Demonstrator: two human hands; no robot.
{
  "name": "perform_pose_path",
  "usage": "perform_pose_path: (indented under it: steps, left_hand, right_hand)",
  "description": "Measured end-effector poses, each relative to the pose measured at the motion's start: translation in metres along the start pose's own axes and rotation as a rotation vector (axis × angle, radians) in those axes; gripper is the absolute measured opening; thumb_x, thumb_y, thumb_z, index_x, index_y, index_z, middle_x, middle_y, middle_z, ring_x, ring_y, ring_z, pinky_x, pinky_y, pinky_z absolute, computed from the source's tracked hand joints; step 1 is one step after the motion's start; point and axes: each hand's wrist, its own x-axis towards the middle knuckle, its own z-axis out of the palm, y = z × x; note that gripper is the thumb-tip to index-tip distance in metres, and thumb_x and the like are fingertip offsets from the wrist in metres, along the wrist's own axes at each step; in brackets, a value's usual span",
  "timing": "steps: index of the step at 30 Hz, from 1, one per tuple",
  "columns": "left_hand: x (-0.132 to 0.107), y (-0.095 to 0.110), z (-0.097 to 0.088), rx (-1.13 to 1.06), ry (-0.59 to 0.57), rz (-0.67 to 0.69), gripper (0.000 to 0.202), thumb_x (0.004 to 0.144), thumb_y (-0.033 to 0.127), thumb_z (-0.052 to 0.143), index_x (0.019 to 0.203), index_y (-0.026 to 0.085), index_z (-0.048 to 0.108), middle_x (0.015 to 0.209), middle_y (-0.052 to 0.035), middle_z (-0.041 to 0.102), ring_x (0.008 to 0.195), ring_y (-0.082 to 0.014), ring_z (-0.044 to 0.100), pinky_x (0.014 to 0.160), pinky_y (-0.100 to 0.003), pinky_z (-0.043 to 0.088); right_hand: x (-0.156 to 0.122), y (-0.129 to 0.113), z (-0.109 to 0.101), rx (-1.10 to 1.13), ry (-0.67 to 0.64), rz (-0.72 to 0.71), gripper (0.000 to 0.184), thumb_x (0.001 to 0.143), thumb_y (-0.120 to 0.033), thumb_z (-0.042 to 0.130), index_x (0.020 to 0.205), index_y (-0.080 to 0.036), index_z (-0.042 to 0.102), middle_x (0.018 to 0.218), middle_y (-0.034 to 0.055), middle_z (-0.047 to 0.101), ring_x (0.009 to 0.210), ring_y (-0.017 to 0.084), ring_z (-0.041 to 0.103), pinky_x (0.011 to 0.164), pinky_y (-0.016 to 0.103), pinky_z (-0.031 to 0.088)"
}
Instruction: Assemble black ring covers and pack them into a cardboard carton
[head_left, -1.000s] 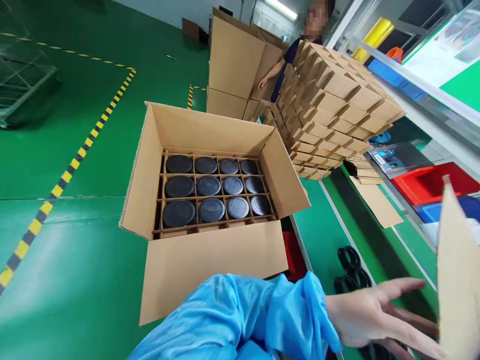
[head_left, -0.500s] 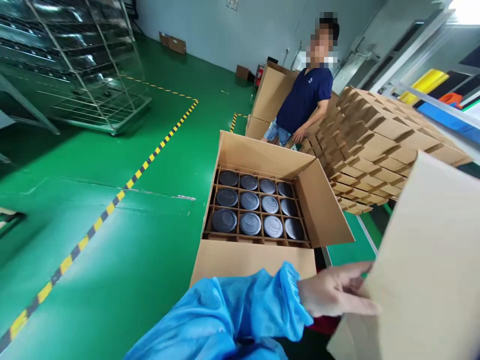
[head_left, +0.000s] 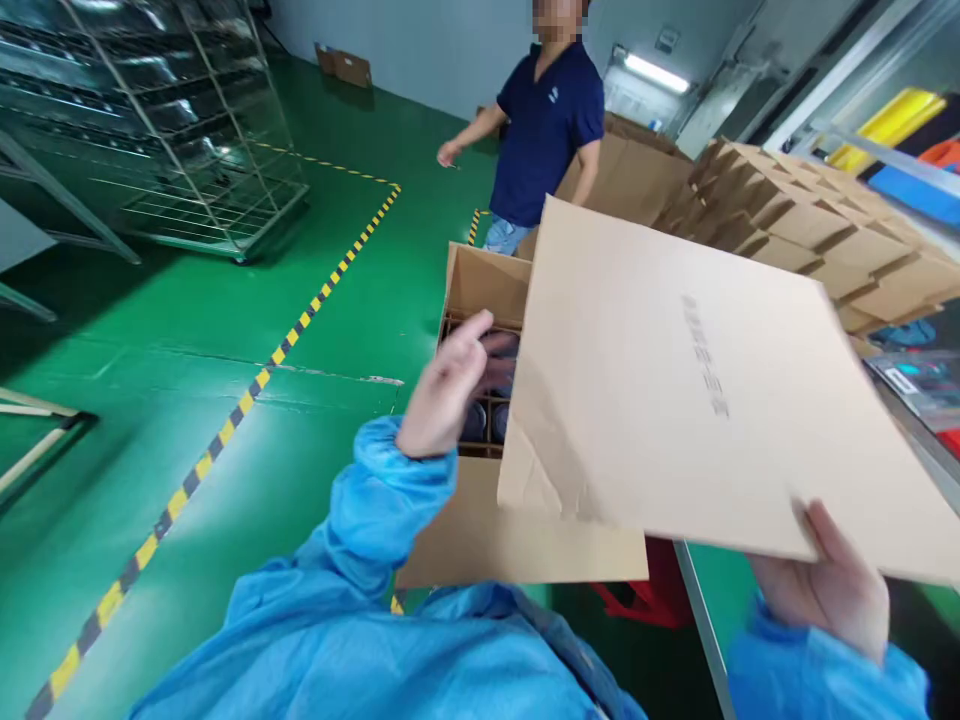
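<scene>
My right hand grips the lower edge of a flat cardboard sheet, thumb on top and fingers underneath. Faint printing runs across the sheet, and its lower left corner is creased. To the left of the sheet, my left hand is raised over the carton with its fingers apart, blurred and holding nothing. The open carton below has dividers and round dark-lidded containers in its cells; the sheet covers most of them. The carton's near flap is folded outward.
A person in a dark blue shirt stands behind the carton. Folded cardboard dividers are stacked at the right. A wire rack cart stands at the left on the green floor, beyond yellow-black tape.
The cardboard sheet has swung left from the right side to over the carton. My left hand has let go of it and moved left. The other person has straightened up and stepped left.
</scene>
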Motion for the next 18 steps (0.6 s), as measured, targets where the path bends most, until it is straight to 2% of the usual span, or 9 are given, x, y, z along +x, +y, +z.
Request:
perform_pose_path:
  steps: [1, 2, 4, 5, 8, 10, 12, 14, 18]
  left_hand:
    - [0.006, 0.011, -0.013, 0.017, 0.094, 0.067, 0.05, 0.095, 0.041, 0.061, 0.139, 0.02, 0.053, 0.128, -0.0069, 0.068, 0.107, -0.0197, 0.068, 0.097, -0.04, 0.054]
    - [0.011, 0.02, -0.025, 0.053, 0.201, 0.143, 0.045, 0.093, 0.037, 0.064, 0.133, 0.017, 0.057, 0.118, -0.0046, 0.073, 0.1, -0.0172, 0.07, 0.093, -0.037, 0.055]
    - [0.014, 0.03, -0.05, 0.158, 0.324, 0.229, 0.041, 0.09, 0.029, 0.068, 0.128, 0.014, 0.058, 0.11, 0.0013, 0.075, 0.098, -0.0139, 0.069, 0.095, -0.038, 0.052]
    - [0.011, 0.031, -0.061, 0.212, 0.366, 0.259, 0.041, 0.09, 0.027, 0.068, 0.127, 0.013, 0.058, 0.108, 0.0028, 0.075, 0.098, -0.0138, 0.069, 0.097, -0.04, 0.051]
    - [-0.007, 0.019, -0.087, 0.326, 0.54, 0.351, 0.04, 0.079, 0.023, 0.076, 0.117, 0.013, 0.066, 0.095, 0.004, 0.076, 0.089, -0.0171, 0.071, 0.093, -0.049, 0.055]
    - [-0.025, 0.006, -0.093, 0.387, 0.675, 0.384, 0.038, 0.071, 0.022, 0.082, 0.106, 0.016, 0.071, 0.086, 0.0056, 0.076, 0.082, -0.0192, 0.071, 0.088, -0.05, 0.06]
    - [-0.043, -0.006, -0.086, 0.436, 0.721, 0.347, 0.034, 0.073, 0.025, 0.081, 0.106, 0.021, 0.072, 0.089, 0.0075, 0.075, 0.085, -0.0215, 0.071, 0.091, -0.051, 0.059]
    - [-0.059, -0.013, -0.07, 0.48, 0.69, 0.329, 0.032, 0.082, 0.027, 0.074, 0.114, 0.028, 0.07, 0.1, 0.0089, 0.074, 0.096, -0.0236, 0.07, 0.097, -0.051, 0.056]
    - [-0.075, -0.021, -0.039, 0.697, 0.65, 0.548, 0.036, 0.088, 0.028, 0.066, 0.125, 0.031, 0.066, 0.111, 0.0028, 0.072, 0.099, -0.0251, 0.069, 0.095, -0.048, 0.057]
  right_hand:
    - [-0.011, 0.004, 0.018, 0.166, -0.315, 0.267, 0.035, 0.069, -0.003, 0.069, 0.068, -0.038, 0.068, 0.112, -0.0066, 0.074, 0.116, 0.02, 0.064, 0.085, 0.039, 0.059]
    - [-0.02, 0.007, 0.036, 0.306, -0.516, 0.525, 0.03, 0.075, -0.004, 0.059, 0.067, -0.033, 0.066, 0.119, -0.0077, 0.071, 0.125, 0.015, 0.057, 0.086, 0.036, 0.056]
    - [-0.035, 0.01, 0.068, 0.339, -0.721, 0.812, 0.022, 0.081, -0.013, 0.05, 0.066, -0.022, 0.063, 0.136, -0.0059, 0.062, 0.134, 0.012, 0.045, 0.078, 0.022, 0.051]
    - [-0.04, 0.012, 0.081, 0.239, -0.785, 0.848, 0.023, 0.084, -0.019, 0.048, 0.067, -0.018, 0.063, 0.141, -0.002, 0.058, 0.134, 0.013, 0.046, 0.075, 0.02, 0.049]
    - [-0.04, 0.024, 0.1, -0.2, -0.894, 0.647, 0.038, 0.092, -0.027, 0.037, 0.08, -0.008, 0.068, 0.131, 0.0134, 0.065, 0.114, 0.016, 0.065, 0.066, 0.019, 0.052]
    - [-0.024, 0.042, 0.101, -0.352, -0.892, 0.474, 0.038, 0.094, -0.019, 0.034, 0.092, -0.007, 0.07, 0.105, 0.013, 0.075, 0.096, 0.013, 0.073, 0.063, 0.017, 0.054]
    - [0.002, 0.071, 0.094, -0.417, -0.851, 0.396, 0.032, 0.091, -0.009, 0.039, 0.102, -0.01, 0.069, 0.086, 0.0074, 0.077, 0.081, 0.011, 0.074, 0.065, 0.017, 0.058]
    - [0.034, 0.104, 0.083, -0.472, -0.8, 0.426, 0.03, 0.088, -0.006, 0.043, 0.105, -0.012, 0.067, 0.079, 0.005, 0.077, 0.075, 0.013, 0.074, 0.068, 0.021, 0.062]
    - [0.099, 0.167, 0.049, -0.682, -0.69, 0.485, 0.021, 0.091, -0.012, 0.047, 0.101, -0.012, 0.065, 0.075, 0.0047, 0.073, 0.074, 0.015, 0.073, 0.068, 0.024, 0.063]
